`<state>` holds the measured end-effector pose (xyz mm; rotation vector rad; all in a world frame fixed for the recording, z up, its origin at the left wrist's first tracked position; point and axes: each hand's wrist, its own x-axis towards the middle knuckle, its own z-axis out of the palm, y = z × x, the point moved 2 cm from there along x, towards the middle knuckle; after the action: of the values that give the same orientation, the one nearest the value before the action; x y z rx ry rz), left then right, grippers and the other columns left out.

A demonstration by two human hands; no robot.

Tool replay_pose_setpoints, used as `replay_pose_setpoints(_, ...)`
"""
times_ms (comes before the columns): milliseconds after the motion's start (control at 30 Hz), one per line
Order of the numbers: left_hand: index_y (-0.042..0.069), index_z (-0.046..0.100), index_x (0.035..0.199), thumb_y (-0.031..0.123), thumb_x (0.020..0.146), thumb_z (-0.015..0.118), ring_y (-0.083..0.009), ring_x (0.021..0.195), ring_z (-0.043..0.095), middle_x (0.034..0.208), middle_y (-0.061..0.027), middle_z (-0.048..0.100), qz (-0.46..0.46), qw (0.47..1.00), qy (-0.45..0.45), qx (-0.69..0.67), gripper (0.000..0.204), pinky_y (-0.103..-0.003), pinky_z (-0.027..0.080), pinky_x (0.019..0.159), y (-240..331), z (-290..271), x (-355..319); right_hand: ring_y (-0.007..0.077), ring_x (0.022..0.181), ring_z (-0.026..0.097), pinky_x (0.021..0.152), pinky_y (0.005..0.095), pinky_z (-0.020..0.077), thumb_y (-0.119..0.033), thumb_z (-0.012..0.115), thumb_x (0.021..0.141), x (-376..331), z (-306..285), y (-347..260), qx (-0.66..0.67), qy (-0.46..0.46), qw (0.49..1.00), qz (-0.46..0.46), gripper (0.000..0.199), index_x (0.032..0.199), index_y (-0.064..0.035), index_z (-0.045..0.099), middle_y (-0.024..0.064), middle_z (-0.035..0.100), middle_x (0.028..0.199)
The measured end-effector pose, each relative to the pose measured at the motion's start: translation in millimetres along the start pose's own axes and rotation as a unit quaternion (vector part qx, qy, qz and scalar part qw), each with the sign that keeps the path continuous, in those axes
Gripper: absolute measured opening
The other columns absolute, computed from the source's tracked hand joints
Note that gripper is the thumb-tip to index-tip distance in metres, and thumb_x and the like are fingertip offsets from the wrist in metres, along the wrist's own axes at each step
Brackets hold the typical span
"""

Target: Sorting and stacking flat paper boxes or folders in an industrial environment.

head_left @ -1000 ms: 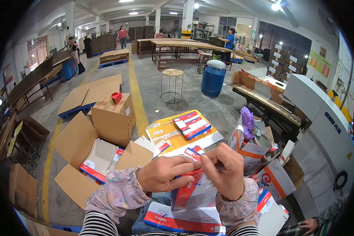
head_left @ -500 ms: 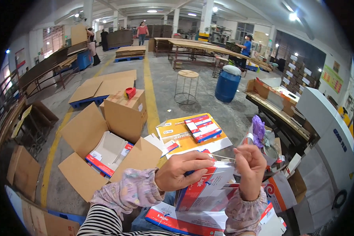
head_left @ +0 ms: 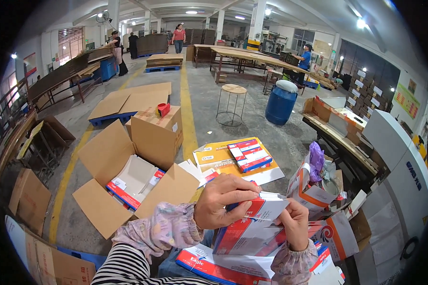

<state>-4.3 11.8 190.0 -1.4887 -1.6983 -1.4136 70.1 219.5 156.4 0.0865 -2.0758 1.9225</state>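
My left hand [head_left: 222,200] and my right hand [head_left: 296,223] both grip a red, white and blue printed carton [head_left: 252,225], held tilted in front of me. The left hand's fingers rest over its upper edge by the white top flap. The right hand pinches the carton's right side. More flat printed cartons [head_left: 223,266] lie stacked below it, near my lap. My sleeves are floral with striped cloth underneath.
An open brown shipping box [head_left: 104,175] with packed cartons stands at left, a closed box [head_left: 159,133] with a red tape roll behind it. A stack of cartons [head_left: 249,154] lies on yellow sheets. A stool, blue barrel, pallets, benches and distant people stand beyond.
The carton has tilted and its top flap has come over, with my right hand sliding down from the top to its right side. My view shifted a little to the right.
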Motion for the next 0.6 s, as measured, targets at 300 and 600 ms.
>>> replay_pose_setpoints(300,0.0,0.061,0.102,0.01,0.087,0.051,-0.023,0.092,0.06,0.102,-0.0142,0.061,-0.064,0.991,0.074,-0.096,0.02,-0.032,0.046,0.082,-3.7,10.8,-4.4,0.0063,0.067,0.051,0.059,0.0198,0.0402,-0.004,0.056,0.084,-4.4,-5.6,9.0,-0.066,-0.041,0.997,-0.018,0.012,0.093,0.0024,0.062,0.0019,0.059,0.075)
replay_pose_setpoints(600,-0.004,0.049,0.115,0.017,0.092,0.043,-0.0141,0.094,0.056,0.104,-0.0131,0.06,-0.263,0.926,0.084,-0.258,0.032,-0.027,0.045,0.085,-11.2,16.0,-9.0,0.0152,0.103,0.051,0.076,0.0245,0.0455,-0.006,0.063,0.081,-3.4,-7.3,-13.2,-0.158,-0.075,0.978,-0.11,0.029,0.11,-0.0046,0.061,0.0103,0.053,0.116)
